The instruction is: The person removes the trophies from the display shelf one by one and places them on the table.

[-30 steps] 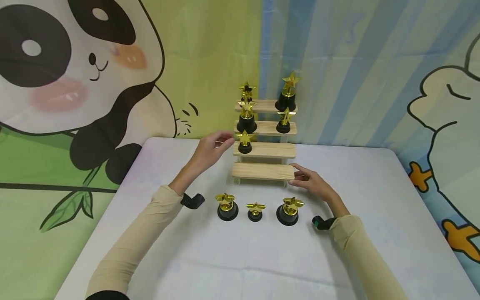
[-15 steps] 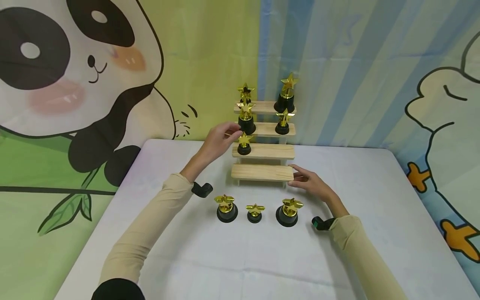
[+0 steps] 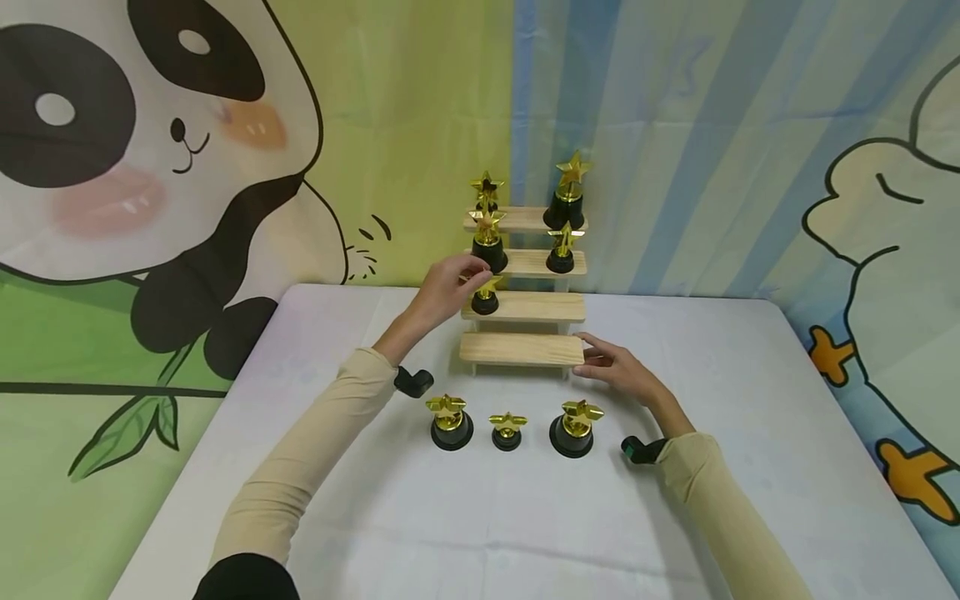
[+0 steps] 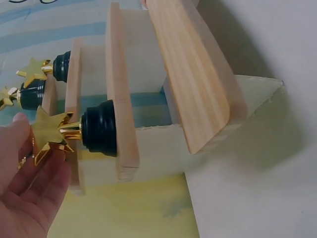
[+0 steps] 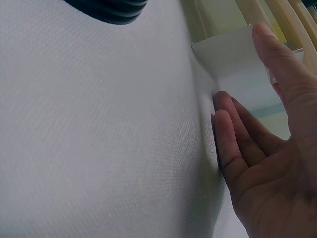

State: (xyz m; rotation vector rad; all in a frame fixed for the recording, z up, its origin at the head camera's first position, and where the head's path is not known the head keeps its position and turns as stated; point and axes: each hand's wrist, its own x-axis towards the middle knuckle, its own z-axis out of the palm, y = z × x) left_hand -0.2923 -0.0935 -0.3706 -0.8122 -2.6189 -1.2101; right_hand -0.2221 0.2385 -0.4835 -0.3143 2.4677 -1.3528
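A tiered wooden display stand [image 3: 521, 348] carries several gold star trophies with black bases. My left hand [image 3: 447, 292] holds the star of the small trophy [image 3: 485, 302] at the left end of the second shelf from the bottom. In the left wrist view, its thumb and curled fingers lie around the gold star [image 4: 48, 131], while the black base [image 4: 100, 128] sits on the shelf. Down at the bottom shelf's right end, my right hand [image 3: 618, 369] rests against the stand. Its fingers [image 5: 230, 144] extend beside the white side support [image 5: 237, 64], with the thumb apart from them.
Three more trophies stand in a row on the white table in front: a left one [image 3: 452, 425], a small middle one [image 3: 507, 432] and a right one [image 3: 575, 430]. Higher shelves hold trophies at both ends, including a tall one [image 3: 567, 196]. A printed cloth [image 3: 420, 125] hangs behind.
My left hand has moved right, from beside the stand to the small trophy's star, and its fingers have come around it. The right hand has stayed at the bottom shelf's end.
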